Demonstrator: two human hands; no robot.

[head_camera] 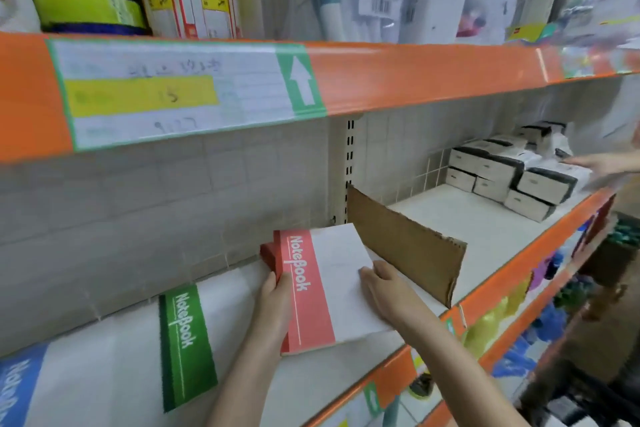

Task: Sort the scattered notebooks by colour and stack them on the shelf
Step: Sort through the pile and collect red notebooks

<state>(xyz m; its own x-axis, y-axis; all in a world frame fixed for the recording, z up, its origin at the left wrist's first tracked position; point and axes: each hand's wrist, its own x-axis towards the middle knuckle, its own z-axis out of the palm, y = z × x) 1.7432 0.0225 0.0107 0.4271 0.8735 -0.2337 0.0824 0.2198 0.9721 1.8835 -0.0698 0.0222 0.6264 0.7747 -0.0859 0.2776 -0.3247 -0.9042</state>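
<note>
While the left hand (pixel 277 291) grips the spine edge of the red notebook stack (pixel 311 288) on the shelf (pixel 485 218), the right hand (pixel 388 291) lies flat on its white cover with fingers straight. Left of the left hand sit the green notebook stack (pixel 185 347) and, farther out, the blue notebook stack (pixel 15 388); a cardboard divider (pixel 408 246) stands just right of the right hand.

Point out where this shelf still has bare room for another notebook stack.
Largest free patch: bare shelf board between the cardboard divider and the black-and-white boxes. A narrower strip lies between the green notebooks and red notebooks. Left of the divider it is crowded: both hands on the red stack.
</note>
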